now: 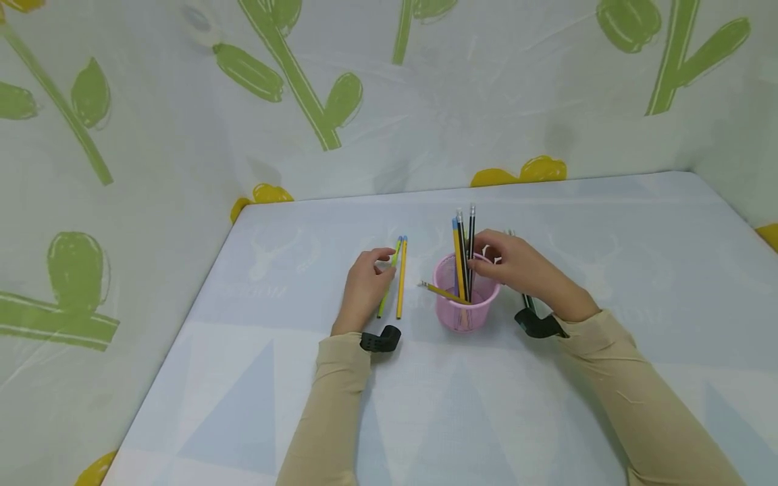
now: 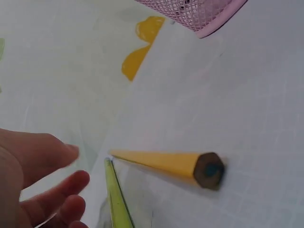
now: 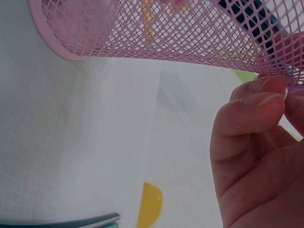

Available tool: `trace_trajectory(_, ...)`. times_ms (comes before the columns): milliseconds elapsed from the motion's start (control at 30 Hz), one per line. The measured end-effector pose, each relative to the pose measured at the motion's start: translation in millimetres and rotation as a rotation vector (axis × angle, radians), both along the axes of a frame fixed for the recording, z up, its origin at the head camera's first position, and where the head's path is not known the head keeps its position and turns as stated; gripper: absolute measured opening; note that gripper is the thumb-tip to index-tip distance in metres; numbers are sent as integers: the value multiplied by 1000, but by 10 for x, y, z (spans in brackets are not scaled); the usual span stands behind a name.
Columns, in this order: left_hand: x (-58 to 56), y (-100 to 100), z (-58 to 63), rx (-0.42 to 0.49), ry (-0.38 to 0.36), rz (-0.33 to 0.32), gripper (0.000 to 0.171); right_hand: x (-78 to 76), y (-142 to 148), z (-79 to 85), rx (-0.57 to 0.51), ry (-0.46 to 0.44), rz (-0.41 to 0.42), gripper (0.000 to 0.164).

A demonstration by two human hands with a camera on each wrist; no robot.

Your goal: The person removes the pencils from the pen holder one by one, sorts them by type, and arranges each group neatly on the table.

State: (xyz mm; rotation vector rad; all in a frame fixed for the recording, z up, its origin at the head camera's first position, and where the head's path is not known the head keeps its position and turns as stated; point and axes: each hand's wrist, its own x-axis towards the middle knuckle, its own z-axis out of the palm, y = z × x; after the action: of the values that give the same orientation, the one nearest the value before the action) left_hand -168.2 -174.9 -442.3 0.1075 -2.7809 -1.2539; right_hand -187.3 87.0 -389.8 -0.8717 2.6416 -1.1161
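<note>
On a pale table (image 1: 328,226), a left hand (image 1: 363,283), fingers parted, empty, hung by a green pencil (image 1: 384,302), while the right hand (image 1: 519,262) pinched a pink mesh cup (image 1: 446,312), seemingly light and stiff, best gripped at its rim.
</note>
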Motion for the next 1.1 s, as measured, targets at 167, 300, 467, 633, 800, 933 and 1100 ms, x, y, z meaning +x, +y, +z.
trace_trajectory(167,7,-15,52,155,76,-33,25,7,0,-4,-6,-1,2,20)
trace_trajectory(300,-5,-57,89,236,148,-61,24,5,-1,-4,-13,14,6,19)
trace_trajectory(467,-2,-144,159,392,192,-94,26,-1,-1,-9,-13,23,-1,18)
trace_trajectory(633,105,-155,315,626,100,-371,29,4,0,-11,-6,19,-10,19)
trace_trajectory(800,217,-47,469,677,-67,-692,44,15,7,-7,-4,13,-10,21)
trace_trajectory(933,240,85,516,598,-206,-827,57,14,7,-3,-10,12,-5,22)
trace_trajectory(1100,255,294,515,575,-247,-790,62,2,9,-16,-23,59,-3,19)
